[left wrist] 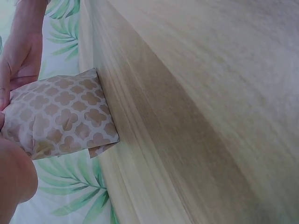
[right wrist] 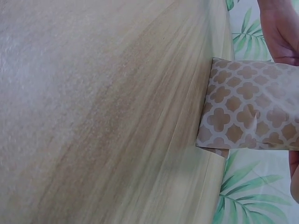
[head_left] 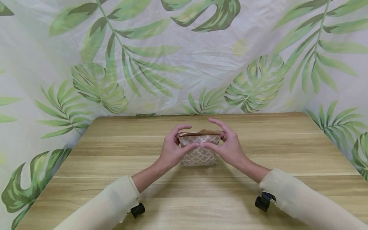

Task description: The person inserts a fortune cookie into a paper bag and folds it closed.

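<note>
A small brown paper bag (head_left: 199, 157) with a white lattice pattern stands upright near the middle of the table. Its top edge is creased and bent over at the back. My left hand (head_left: 172, 147) grips the upper left side, thumb across the front and index finger raised above the top. On the other side my right hand (head_left: 232, 147) holds the upper right edge, its thumb nearly meeting the left one and its index finger lifted. Both wrist views show the bag's patterned front (left wrist: 65, 114) and its base at the tabletop. Whatever the bag contains is hidden.
The wood-grain table (head_left: 115, 150) reaches back to a white cloth (head_left: 201, 64) printed with green leaves, which also hangs at both sides. A small black camera (head_left: 138, 210) is strapped under the left sleeve, another camera (head_left: 262, 203) under the right.
</note>
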A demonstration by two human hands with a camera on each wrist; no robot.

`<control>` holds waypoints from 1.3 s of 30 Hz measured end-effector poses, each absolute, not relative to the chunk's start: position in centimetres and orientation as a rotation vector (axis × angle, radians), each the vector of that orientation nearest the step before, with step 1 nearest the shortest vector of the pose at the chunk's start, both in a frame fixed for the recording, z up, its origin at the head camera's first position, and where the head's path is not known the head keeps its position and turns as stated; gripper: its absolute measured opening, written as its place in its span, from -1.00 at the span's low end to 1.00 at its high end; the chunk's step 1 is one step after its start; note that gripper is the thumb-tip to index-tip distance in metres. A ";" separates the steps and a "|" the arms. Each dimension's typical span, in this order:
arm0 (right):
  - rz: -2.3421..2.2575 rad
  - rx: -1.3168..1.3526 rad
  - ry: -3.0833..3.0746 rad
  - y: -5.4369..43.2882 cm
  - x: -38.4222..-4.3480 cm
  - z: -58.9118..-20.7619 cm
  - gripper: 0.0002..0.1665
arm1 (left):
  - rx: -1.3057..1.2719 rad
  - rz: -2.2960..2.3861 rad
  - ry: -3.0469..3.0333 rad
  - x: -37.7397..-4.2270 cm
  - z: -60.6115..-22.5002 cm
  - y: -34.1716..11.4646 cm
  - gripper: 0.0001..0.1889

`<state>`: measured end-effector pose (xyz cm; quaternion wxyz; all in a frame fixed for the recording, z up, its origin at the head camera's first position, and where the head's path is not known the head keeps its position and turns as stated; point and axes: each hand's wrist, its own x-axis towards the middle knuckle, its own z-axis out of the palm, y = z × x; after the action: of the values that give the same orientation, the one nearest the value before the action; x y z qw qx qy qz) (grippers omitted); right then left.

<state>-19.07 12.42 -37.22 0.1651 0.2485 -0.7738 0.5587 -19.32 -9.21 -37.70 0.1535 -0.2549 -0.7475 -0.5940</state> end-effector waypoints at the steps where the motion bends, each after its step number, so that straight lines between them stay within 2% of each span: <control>1: 1.590 0.699 -2.207 12.4 -19.1 -37.2 -0.06 | -0.724 -1.703 -2.143 -19.3 -37.7 -9.2 -0.39; 18: 1.709 0.709 -2.228 12.4 -19.3 -36.8 -0.31 | -0.657 -1.801 -2.134 -19.5 -37.5 -8.9 -0.59; 23: 1.733 0.706 -2.210 12.3 -19.3 -36.8 -0.38 | -0.653 -1.933 -2.098 -19.5 -37.5 -8.7 -0.58; 25: 1.748 0.696 -2.192 12.2 -19.4 -36.8 -0.45 | -0.640 -2.010 -2.071 -19.5 -37.5 -8.6 -0.59; 30: 1.803 0.628 -2.166 12.1 -19.5 -36.6 -0.85 | -0.573 -2.130 -2.013 -19.5 -37.3 -8.5 -0.68; 32: 1.821 0.599 -2.171 12.2 -19.6 -36.6 -0.93 | -0.557 -2.145 -1.999 -19.5 -37.3 -8.5 -0.72; 39: 1.860 0.613 -2.190 12.4 -19.6 -36.6 -0.82 | -0.532 -2.141 -1.993 -19.7 -37.0 -8.6 -0.80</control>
<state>-19.60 12.43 -36.58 0.1015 0.2074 -0.7416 0.6299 -19.72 -8.57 -36.99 0.0841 -0.1784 -0.6679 -0.7177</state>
